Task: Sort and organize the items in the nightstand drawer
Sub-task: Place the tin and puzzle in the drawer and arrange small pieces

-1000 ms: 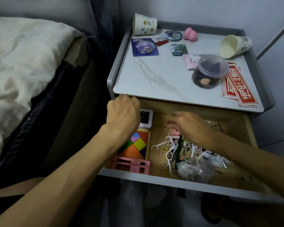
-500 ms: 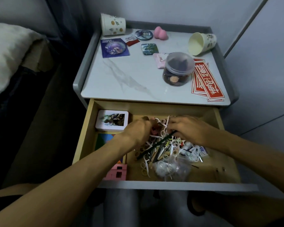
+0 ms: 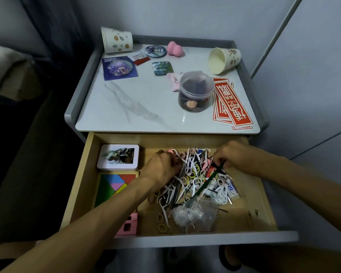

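Note:
The wooden nightstand drawer [image 3: 262, 203] stands pulled out. In its middle lies a tangled pile of white floss picks, small hair ties and pins [image 3: 193, 178]. My left hand [image 3: 161, 167] digs into the pile's left side with curled fingers; what it grips is hidden. My right hand [image 3: 234, 157] pinches the top end of a dark green stick [image 3: 206, 184] that slants down through the pile. A clear plastic bag [image 3: 195, 215] lies at the pile's front. On the drawer's left sit a white picture tin [image 3: 118, 157], a coloured tangram puzzle [image 3: 111, 186] and a pink block [image 3: 128, 227].
On the marble nightstand top [image 3: 136, 107] are two paper cups [image 3: 116, 40] [image 3: 223, 60], a lidded clear jar [image 3: 196, 91], red stickers [image 3: 232, 105], cards, a round badge and a pink sponge [image 3: 174, 48]. A bed lies to the left, a grey wall panel to the right.
My left hand moved from the drawer's left corner into the pile. My right hand shifted right and took hold of the green stick. The camera view swung to centre the drawer.

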